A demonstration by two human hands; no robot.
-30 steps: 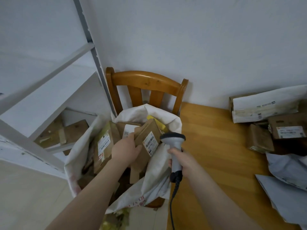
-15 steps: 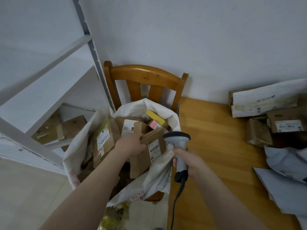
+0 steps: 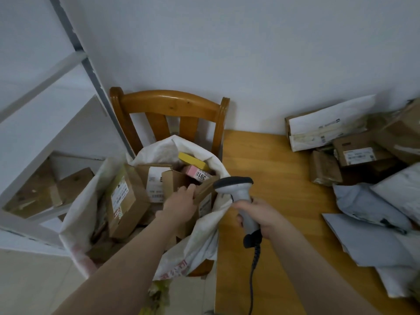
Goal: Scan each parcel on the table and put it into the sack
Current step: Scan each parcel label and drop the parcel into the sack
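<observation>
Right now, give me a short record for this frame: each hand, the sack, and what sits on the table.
left hand: holds a cardboard box in the sack's mouth
right hand: grips the scanner
sack: open, on the chair, labelled parcels inside
table: brown boxes and grey mailers at its right side

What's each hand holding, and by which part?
Left hand grips a small brown cardboard box by its upper edge; right hand grips a grey handheld scanner by its handle.
</observation>
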